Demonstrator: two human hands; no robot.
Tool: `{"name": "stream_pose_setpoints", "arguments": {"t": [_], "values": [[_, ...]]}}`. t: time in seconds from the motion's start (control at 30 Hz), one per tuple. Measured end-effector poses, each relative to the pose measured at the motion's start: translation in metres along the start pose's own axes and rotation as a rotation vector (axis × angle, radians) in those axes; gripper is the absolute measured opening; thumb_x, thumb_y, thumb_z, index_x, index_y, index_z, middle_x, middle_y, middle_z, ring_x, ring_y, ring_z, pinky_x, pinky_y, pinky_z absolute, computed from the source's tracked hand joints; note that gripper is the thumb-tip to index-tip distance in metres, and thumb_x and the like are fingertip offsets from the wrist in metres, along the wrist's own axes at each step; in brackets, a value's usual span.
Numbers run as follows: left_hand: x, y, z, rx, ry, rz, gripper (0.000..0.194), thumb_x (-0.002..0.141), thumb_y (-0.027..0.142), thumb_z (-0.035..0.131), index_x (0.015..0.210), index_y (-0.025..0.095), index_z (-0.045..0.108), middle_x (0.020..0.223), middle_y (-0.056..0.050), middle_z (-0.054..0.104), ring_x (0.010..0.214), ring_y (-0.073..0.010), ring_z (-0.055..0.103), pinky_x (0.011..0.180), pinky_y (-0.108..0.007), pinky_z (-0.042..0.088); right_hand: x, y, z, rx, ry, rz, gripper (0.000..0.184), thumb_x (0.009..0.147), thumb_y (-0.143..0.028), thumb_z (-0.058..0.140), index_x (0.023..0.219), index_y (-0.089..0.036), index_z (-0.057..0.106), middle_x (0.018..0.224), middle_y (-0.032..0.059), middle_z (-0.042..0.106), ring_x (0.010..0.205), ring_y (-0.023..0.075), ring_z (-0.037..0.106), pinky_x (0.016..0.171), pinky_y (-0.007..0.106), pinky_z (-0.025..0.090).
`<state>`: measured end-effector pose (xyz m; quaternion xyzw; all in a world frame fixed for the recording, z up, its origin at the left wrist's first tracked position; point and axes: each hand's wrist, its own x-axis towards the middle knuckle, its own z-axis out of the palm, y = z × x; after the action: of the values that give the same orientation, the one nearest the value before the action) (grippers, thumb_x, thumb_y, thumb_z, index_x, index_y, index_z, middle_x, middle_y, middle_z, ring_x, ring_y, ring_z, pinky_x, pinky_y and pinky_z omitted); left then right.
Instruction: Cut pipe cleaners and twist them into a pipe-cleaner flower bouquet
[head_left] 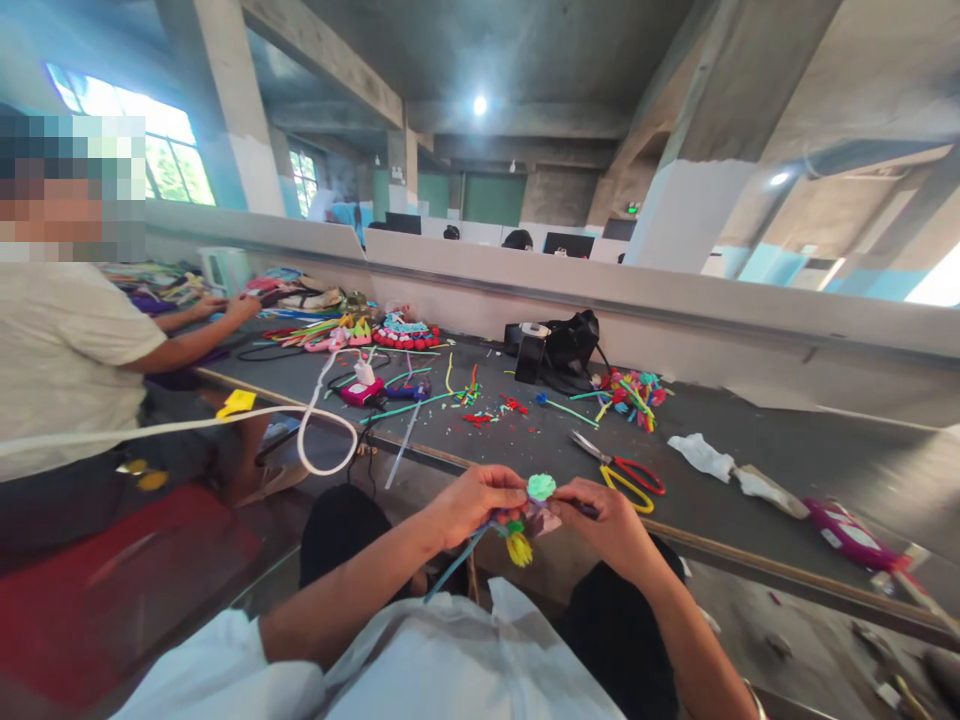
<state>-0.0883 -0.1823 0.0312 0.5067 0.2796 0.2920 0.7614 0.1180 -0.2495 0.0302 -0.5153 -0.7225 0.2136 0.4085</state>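
Note:
Above my lap, just off the table's front edge, my left hand [491, 500] is closed in a pinch on a small bunch of pipe-cleaner flowers. A mint-green flower [541, 487] sits at the top of the bunch, between my two hands. Below it hangs a yellow flower [519, 547], and a blue stem [455, 566] trails down to the left. From the other side my right hand [596, 515] pinches the same bunch close to the mint flower, with pinkish petals beneath. My fingers hide where the stems meet.
Scissors [613, 468] with red and yellow handles lie near the table edge. Beyond are pipe-cleaner scraps [480, 400], a flower pile [634, 392] and a black bag [574, 345]. A magenta glue gun [851, 535] rests right. A white cable [300, 410] crosses left, beside a seated co-worker [67, 350].

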Motion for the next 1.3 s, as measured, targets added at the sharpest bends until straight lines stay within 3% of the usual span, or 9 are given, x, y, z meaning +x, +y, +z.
{"name": "stream_pose_setpoints", "arguments": {"t": [0.2,0.33,0.5,0.67,0.83,0.93,1.0,1.17,1.3], "values": [[-0.006,-0.001,0.001,0.119,-0.138,-0.118,0.036,0.061,0.039,0.085,0.077,0.011,0.07,0.067,-0.002,0.066,0.054,-0.0082,0.053,0.056,-0.023,0.038,0.001,0.007,0.0,0.011,-0.068,0.046,0.014,0.084,-0.022,0.063,0.077,-0.02,0.075,0.072,0.0022,0.068,0.069,0.0176,0.062,0.062,0.027,0.044],[-0.005,-0.001,0.004,0.178,-0.209,-0.177,0.034,0.058,0.037,0.085,0.075,0.01,0.072,0.064,-0.003,0.066,0.054,-0.0076,0.051,0.055,-0.022,0.035,0.01,0.007,-0.002,-0.008,-0.103,0.035,0.014,0.084,-0.025,0.065,0.076,-0.019,0.074,0.076,0.0029,0.07,0.073,0.0177,0.064,0.064,0.026,0.046],[0.002,-0.006,0.006,0.289,-0.176,-0.175,0.03,0.057,0.036,0.081,0.068,0.011,0.069,0.06,-0.001,0.063,0.05,-0.0074,0.045,0.053,-0.023,0.031,0.023,-0.002,-0.009,-0.076,-0.165,-0.036,0.012,0.084,-0.025,0.067,0.076,-0.02,0.074,0.076,0.0009,0.068,0.072,0.0155,0.064,0.065,0.024,0.046],[0.01,-0.014,0.007,0.52,-0.097,-0.067,0.018,0.064,0.031,0.068,0.065,0.013,0.066,0.054,0.002,0.059,0.049,-0.0082,0.043,0.05,-0.022,0.028,0.03,-0.016,-0.017,-0.199,-0.189,-0.143,0.009,0.083,-0.019,0.069,0.075,-0.021,0.073,0.075,-0.0001,0.067,0.072,0.0145,0.061,0.066,0.024,0.043],[0.018,-0.019,0.005,0.563,0.085,0.042,0.009,0.065,0.021,0.062,0.06,0.014,0.062,0.047,0.007,0.048,0.047,-0.0072,0.036,0.048,-0.022,0.022,0.016,-0.034,-0.012,-0.361,-0.103,-0.243,0.016,0.089,-0.019,0.062,0.076,-0.019,0.071,0.076,0.0038,0.064,0.075,0.0178,0.058,0.067,0.028,0.037],[0.021,-0.021,0.008,0.493,0.15,0.074,0.009,0.065,0.022,0.061,0.061,0.014,0.06,0.049,0.006,0.048,0.05,-0.0069,0.037,0.048,-0.021,0.023,-0.004,-0.039,0.003,-0.561,0.03,-0.364,0.022,0.093,-0.019,0.054,0.076,-0.018,0.069,0.072,0.0049,0.063,0.072,0.0189,0.056,0.063,0.028,0.036],[0.021,-0.022,0.012,0.418,0.163,0.069,0.012,0.066,0.025,0.061,0.065,0.014,0.06,0.052,0.006,0.049,0.049,-0.0067,0.038,0.049,-0.02,0.025,-0.018,-0.036,0.017,-0.562,0.116,-0.38,0.025,0.094,-0.019,0.052,0.076,-0.017,0.067,0.072,0.0057,0.063,0.072,0.019,0.058,0.065,0.028,0.038],[0.016,-0.023,0.022,0.238,0.129,0.016,0.025,0.067,0.037,0.064,0.07,0.013,0.061,0.053,0.004,0.051,0.045,-0.0063,0.039,0.047,-0.021,0.028,-0.044,-0.018,0.046,-0.337,0.29,-0.155,0.025,0.094,-0.023,0.052,0.074,-0.019,0.067,0.066,0.0023,0.062,0.063,0.0149,0.057,0.063,0.024,0.041],[0.013,-0.016,0.024,0.044,0.014,-0.037,0.03,0.059,0.036,0.075,0.07,0.011,0.063,0.059,0.001,0.056,0.045,-0.0049,0.04,0.047,-0.022,0.025,-0.047,-0.01,0.049,-0.212,0.327,-0.009,0.021,0.092,-0.026,0.055,0.078,-0.019,0.069,0.067,0.0007,0.064,0.06,0.0137,0.058,0.059,0.022,0.042]]}}
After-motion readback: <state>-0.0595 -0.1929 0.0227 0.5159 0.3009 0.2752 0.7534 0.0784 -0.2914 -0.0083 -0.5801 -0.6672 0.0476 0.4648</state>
